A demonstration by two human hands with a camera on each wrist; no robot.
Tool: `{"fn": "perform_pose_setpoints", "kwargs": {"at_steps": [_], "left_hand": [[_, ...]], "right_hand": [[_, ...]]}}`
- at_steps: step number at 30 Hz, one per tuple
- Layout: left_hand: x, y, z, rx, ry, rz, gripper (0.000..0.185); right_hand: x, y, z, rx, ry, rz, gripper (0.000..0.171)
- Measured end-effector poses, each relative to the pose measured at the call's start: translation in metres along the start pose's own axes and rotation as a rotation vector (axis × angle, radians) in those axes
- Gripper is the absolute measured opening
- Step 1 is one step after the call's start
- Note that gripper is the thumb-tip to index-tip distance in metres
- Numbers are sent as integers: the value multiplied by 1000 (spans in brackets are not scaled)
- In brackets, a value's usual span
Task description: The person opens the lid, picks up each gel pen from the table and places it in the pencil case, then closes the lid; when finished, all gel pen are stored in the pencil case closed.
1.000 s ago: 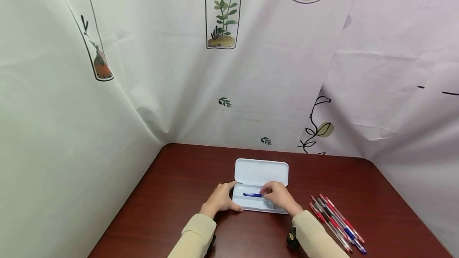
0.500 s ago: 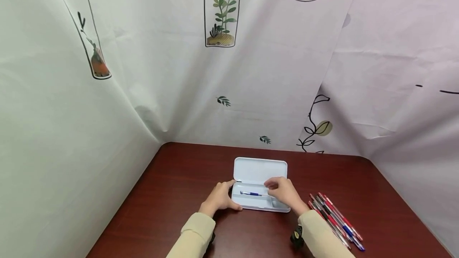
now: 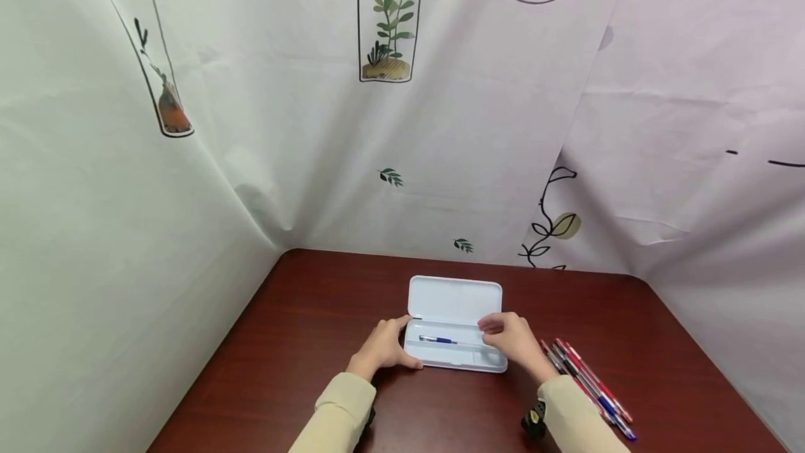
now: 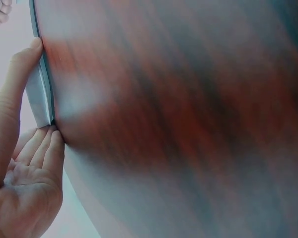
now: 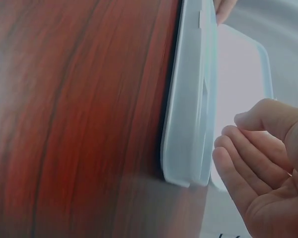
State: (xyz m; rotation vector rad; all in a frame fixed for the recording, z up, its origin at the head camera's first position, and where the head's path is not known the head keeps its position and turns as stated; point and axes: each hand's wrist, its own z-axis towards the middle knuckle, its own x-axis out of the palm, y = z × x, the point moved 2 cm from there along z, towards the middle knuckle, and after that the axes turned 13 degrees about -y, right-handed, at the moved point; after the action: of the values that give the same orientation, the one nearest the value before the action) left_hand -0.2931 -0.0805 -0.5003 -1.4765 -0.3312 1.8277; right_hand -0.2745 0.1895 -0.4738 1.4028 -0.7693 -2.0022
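A white pencil case (image 3: 455,299) lies on the table with its lid folded back. A clear pen with a blue grip (image 3: 438,340) is in its long rear compartment. My left hand (image 3: 383,347) holds the case's left end. In the left wrist view the thumb of that hand (image 4: 37,183) is on the case's side wall (image 4: 39,96), with its fingers at the corner. Over the right end of the case is my right hand (image 3: 511,338). The right wrist view shows that hand (image 5: 268,168) with loosely bent fingers, holding nothing, beside the case's wall (image 5: 184,119).
Several red, black and blue pens (image 3: 591,383) lie in a slanting bundle on the dark red wooden table (image 3: 327,306), right of the case and partly behind the right sleeve (image 3: 575,411). A printed white cloth (image 3: 314,124) hangs behind the table and along its sides.
My right hand has let go of the blue pen, which now lies in the case, and has moved to the right. My left hand has kept its hold on the case.
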Motion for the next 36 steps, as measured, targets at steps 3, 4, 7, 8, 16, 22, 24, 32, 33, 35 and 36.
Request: {"fn": "perform_pose_setpoints", "kwargs": {"at_steps": [3,4,7,8,16,22,24,32,33,35,36], "left_hand": [[-1,2,1,-6,3,-3,95],[-1,2,1,-10,3,-5,95],[-3,2,1,-12,3,-10,96],[-4,2,1,-12,3,-8,96],[-5,3,0,-17,4,-14,96],[-5,5,0,-7,-2,-20,96],[-4,6,0,-6,-2,-19,96],[0,6,2,-3,1,-18,95],[1,6,2,-1,1,-17,95],[2,6,3,3,1,-17,95],[2,6,3,6,-1,-18,95]], "right_hand": [[-5,-2,0,7,-4,-5,17],[-7,-3,1,8,-6,-10,18],[-13,-6,2,12,-17,-21,18],[-15,-7,2,12,-20,-25,19],[-33,-19,2,34,-13,-73,20],[-47,-26,-1,50,-2,-97,22],[-51,-28,-3,55,3,-102,23],[-69,-41,-7,66,-5,-136,23],[-72,-42,-8,72,-9,-144,23],[-78,-46,-9,76,-7,-152,24],[-80,-47,-10,75,-6,-154,25]]}}
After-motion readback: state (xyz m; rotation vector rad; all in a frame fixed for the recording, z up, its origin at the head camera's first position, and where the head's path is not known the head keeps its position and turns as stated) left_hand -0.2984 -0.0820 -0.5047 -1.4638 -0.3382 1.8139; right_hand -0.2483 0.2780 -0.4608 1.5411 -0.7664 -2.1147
